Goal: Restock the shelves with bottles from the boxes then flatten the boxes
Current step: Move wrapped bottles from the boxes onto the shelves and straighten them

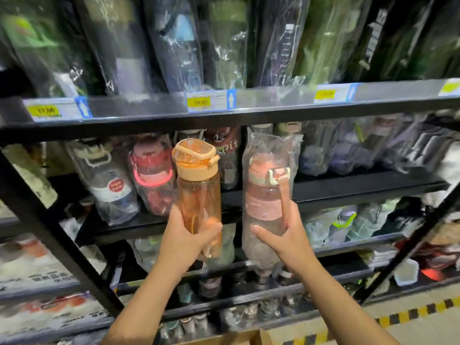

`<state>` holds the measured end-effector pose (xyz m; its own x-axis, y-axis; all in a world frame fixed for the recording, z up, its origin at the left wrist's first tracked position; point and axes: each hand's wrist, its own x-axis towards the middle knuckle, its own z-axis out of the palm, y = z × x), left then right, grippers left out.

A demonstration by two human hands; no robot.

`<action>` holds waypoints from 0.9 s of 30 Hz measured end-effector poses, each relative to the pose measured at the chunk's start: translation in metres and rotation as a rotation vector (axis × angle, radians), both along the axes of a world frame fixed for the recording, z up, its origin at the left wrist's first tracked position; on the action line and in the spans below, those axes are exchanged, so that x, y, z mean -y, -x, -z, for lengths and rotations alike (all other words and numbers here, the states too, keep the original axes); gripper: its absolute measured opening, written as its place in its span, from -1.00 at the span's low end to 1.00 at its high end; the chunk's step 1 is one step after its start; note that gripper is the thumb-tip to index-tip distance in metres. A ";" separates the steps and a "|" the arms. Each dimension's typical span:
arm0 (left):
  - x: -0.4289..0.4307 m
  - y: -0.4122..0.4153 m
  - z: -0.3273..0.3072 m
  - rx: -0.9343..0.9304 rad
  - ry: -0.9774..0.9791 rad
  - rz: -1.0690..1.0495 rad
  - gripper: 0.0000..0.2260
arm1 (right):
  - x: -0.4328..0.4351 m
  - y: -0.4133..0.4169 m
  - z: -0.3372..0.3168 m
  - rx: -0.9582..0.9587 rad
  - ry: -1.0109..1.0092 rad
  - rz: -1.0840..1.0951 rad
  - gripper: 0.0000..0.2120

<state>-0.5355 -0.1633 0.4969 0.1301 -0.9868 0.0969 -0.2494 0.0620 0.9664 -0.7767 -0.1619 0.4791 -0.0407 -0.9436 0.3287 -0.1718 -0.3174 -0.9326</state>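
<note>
Both hands are raised at frame centre, each gripping 1 bottle upright in front of the black shelving. The left hand (185,239) is wrapped around the lower body of the orange bottle (199,192), thumb toward the person, fingers curled round the far side. Its cap sits just below the shelf edge (149,120) that crosses the upper half of the frame.

The right hand (286,235) clasps the lower half of the pink bottle (265,195), thumb on the left side, fingers on the right. This bottle is inside a clear plastic bag whose top stands crumpled above the lid.

The 2 bottles are side by side, apart, with a gap between them.

Behind them, the middle shelf (348,188) carries bagged bottles, several leaning. The shelf edge bears 3 yellow price tags (201,102); print is blurred. Tall bagged items fill the top of the frame.

A cardboard box (224,338) shows at bottom centre, partly cut off. Yellow-black floor tape (410,314) runs at lower right
</note>
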 end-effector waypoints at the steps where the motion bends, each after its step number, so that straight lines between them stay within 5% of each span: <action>1: 0.010 0.008 -0.001 0.007 0.004 -0.021 -0.32 | 0.010 0.007 -0.001 -0.003 -0.003 -0.003 -0.13; 5: 0.047 0.034 -0.004 0.051 0.033 -0.085 -0.19 | 0.055 0.032 -0.002 0.026 -0.016 -0.019 -0.17; 17: 0.122 0.059 0.011 0.142 0.054 -0.217 -0.32 | 0.154 0.044 -0.004 -0.107 -0.095 -0.111 -0.09; 27: 0.151 0.054 0.009 0.190 -0.055 -0.324 -0.44 | 0.182 0.031 0.006 -0.258 -0.224 -0.023 -0.38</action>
